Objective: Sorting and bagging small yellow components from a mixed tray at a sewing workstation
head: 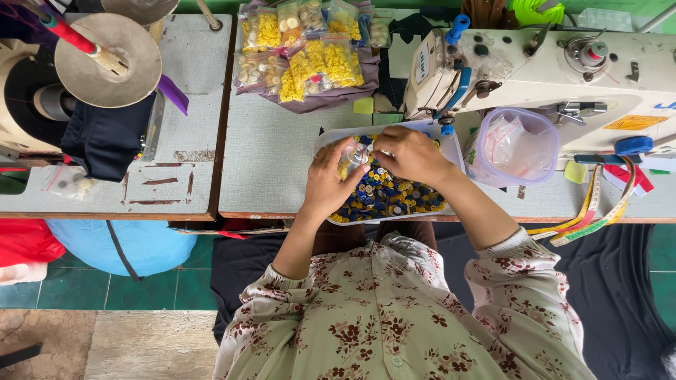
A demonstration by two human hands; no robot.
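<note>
A shallow white tray (pixel 451 151) on the grey table holds several loose blue, yellow and white buttons (pixel 391 197). Over the tray, my left hand (pixel 327 183) grips a small clear plastic bag (pixel 354 153). My right hand (pixel 412 155) has its fingers pinched at the bag's mouth; whether a button is between them is hidden.
Bags of yellow and cream buttons (pixel 303 53) lie at the table's back. A white sewing machine (pixel 549 67) stands at the right, with a clear tub of plastic bags (pixel 517 148) and a measuring tape (pixel 598 207) beside it. A second table with thread cones (pixel 105 60) is at the left.
</note>
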